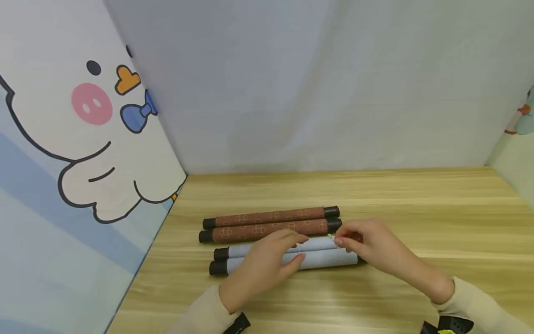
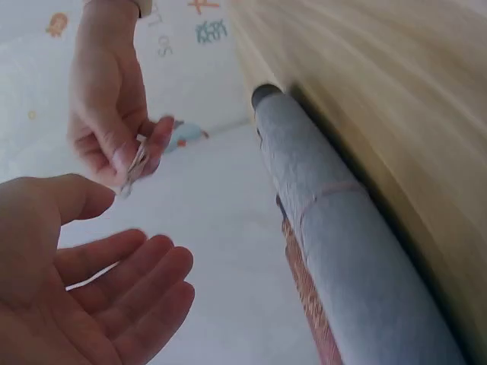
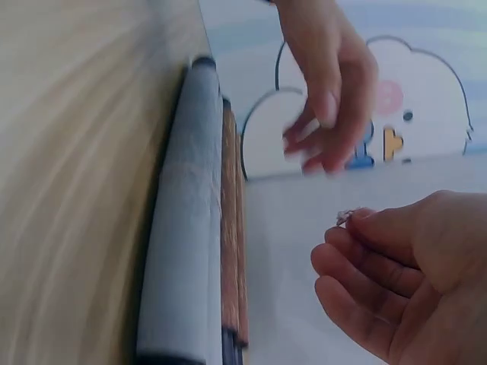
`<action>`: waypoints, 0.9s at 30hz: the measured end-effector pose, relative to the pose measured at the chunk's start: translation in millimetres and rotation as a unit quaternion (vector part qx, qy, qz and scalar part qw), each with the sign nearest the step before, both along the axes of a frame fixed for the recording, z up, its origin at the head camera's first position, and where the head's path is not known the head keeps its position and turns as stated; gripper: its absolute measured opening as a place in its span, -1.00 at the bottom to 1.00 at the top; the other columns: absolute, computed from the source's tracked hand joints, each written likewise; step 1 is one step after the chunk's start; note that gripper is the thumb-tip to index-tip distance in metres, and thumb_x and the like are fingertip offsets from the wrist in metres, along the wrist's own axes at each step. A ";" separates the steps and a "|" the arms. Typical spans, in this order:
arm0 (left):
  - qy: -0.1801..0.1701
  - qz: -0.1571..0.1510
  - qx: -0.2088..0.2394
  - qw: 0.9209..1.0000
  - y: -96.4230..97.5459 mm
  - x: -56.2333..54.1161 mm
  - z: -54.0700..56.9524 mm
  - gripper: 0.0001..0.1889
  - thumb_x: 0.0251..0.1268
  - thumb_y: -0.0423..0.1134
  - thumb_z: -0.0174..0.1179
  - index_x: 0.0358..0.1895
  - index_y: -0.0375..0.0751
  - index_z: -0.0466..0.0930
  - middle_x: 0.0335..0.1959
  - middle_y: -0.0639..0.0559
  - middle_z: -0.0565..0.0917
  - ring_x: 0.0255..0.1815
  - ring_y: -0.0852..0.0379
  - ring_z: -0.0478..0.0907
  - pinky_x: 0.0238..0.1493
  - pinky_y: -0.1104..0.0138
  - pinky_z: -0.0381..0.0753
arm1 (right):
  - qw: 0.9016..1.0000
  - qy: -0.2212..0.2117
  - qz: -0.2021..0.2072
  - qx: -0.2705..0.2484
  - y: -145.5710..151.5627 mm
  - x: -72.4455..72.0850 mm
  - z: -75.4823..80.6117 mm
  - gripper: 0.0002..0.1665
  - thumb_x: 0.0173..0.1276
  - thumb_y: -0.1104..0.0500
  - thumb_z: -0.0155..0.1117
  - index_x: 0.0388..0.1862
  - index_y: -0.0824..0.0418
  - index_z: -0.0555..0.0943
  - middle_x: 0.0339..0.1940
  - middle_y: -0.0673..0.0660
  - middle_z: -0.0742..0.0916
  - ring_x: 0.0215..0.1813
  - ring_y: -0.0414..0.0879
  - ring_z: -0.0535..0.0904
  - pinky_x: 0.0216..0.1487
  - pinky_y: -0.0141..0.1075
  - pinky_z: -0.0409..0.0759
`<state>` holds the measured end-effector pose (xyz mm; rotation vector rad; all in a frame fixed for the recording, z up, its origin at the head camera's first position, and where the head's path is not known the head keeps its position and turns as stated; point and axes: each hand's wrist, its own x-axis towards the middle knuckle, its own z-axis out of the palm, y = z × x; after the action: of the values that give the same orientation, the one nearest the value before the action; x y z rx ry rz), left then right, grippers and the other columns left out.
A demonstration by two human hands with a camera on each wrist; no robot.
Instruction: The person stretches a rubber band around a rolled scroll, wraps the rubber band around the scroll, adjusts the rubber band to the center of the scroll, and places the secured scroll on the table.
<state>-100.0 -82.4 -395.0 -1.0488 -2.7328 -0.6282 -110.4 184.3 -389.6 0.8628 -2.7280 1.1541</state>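
Note:
A light blue double-rolled scroll [image 1: 329,260] with black rod ends lies across the table, a thin pale string round its middle. Beyond it lies a brown patterned double-rolled scroll [image 1: 273,215], also with black ends. Above the blue scroll is my left hand [image 1: 267,260], its fingers relaxed and apart, with nothing between them. Over the blue scroll's right end, my right hand [image 1: 371,243] pinches a small pale piece of string [image 2: 135,167] between thumb and forefinger. In the right wrist view a bit of that string [image 3: 346,216] pokes out at the fingertips.
The scrolls lie on a wood-grain table [image 1: 417,208]. A pale grey panel [image 1: 308,83] rises along the back edge. To the left stands a panel [image 1: 37,195] printed with a cartoon bird, and another printed panel [image 1: 517,157] borders the right side.

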 end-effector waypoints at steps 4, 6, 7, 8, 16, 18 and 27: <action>-0.039 -0.002 0.036 0.999 14.3 -0.2 0.8 -0.63 0.44 0.02 0.14 0.18 -0.02 0.59 0.05 0.16 0.67 -0.06 0.27 0.65 -0.06 0.43 0.65 | 0.998 -0.018 0.037 -0.040 -18.1 5.3 -1.6 -0.95 0.34 0.16 0.33 -0.34 0.05 0.70 -0.47 -0.09 0.73 -0.48 -0.42 0.49 -0.48 -0.42 0.57; -0.047 -0.002 0.054 0.997 17.7 -0.4 -0.2 -0.71 0.43 0.00 0.16 0.07 -0.01 0.64 -0.04 0.18 0.70 -0.10 0.29 0.65 -0.05 0.45 0.65 | 0.997 -0.016 0.050 -0.052 -23.6 6.6 -3.1 -0.95 0.32 0.15 0.34 -0.35 0.03 0.69 -0.46 -0.10 0.73 -0.47 -0.42 0.49 -0.47 -0.41 0.59; -0.047 -0.004 0.063 0.997 18.7 -0.4 -0.4 -0.75 0.42 -0.02 0.17 0.01 0.00 0.66 -0.10 0.18 0.72 -0.13 0.30 0.66 -0.06 0.45 0.65 | 0.997 -0.015 0.053 -0.055 -25.3 7.0 -3.7 -0.95 0.32 0.15 0.35 -0.36 0.01 0.69 -0.47 -0.10 0.72 -0.47 -0.42 0.48 -0.48 -0.41 0.58; -0.043 -0.005 0.068 0.997 19.4 -0.7 -0.8 -0.80 0.41 -0.04 0.19 -0.06 0.00 0.67 -0.15 0.18 0.73 -0.17 0.32 0.66 -0.07 0.47 0.65 | 0.997 -0.012 0.056 -0.055 -26.4 7.4 -4.1 -0.95 0.32 0.15 0.35 -0.36 0.01 0.69 -0.47 -0.11 0.72 -0.47 -0.42 0.48 -0.48 -0.41 0.58; -0.041 0.016 0.052 0.998 6.2 -4.6 -5.1 -0.93 0.33 -0.15 0.28 -0.33 0.02 0.67 -0.43 0.22 0.69 -0.43 0.41 0.55 -0.35 0.56 0.53 | 0.998 0.060 -0.008 -0.023 -15.0 7.4 -1.7 -0.94 0.35 0.19 0.33 -0.35 0.05 0.66 -0.45 -0.15 0.70 -0.38 -0.45 0.53 -0.41 -0.46 0.59; -0.053 0.032 0.060 0.996 1.5 -5.4 -6.8 -0.93 0.33 -0.14 0.29 -0.33 0.05 0.67 -0.43 0.23 0.69 -0.42 0.41 0.57 -0.33 0.54 0.56 | 0.998 0.053 -0.024 -0.037 -12.3 6.2 -1.2 -0.90 0.35 0.24 0.32 -0.34 0.04 0.65 -0.44 -0.13 0.70 -0.37 -0.43 0.53 -0.40 -0.44 0.60; -0.028 -0.008 0.092 0.995 9.8 -3.3 -5.3 -0.93 0.32 -0.15 0.29 -0.25 -0.02 0.71 -0.34 0.16 0.72 -0.32 0.33 0.62 -0.18 0.50 0.63 | 0.997 0.021 0.067 -0.042 -33.8 5.1 -14.3 -0.89 0.35 0.07 0.34 -0.19 0.01 0.72 -0.28 -0.11 0.78 -0.27 -0.39 0.63 -0.31 -0.42 0.64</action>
<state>-103.3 -72.6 -400.3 -1.0244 -2.6533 -0.9049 -105.3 150.5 -403.9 1.0609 -2.6020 1.2483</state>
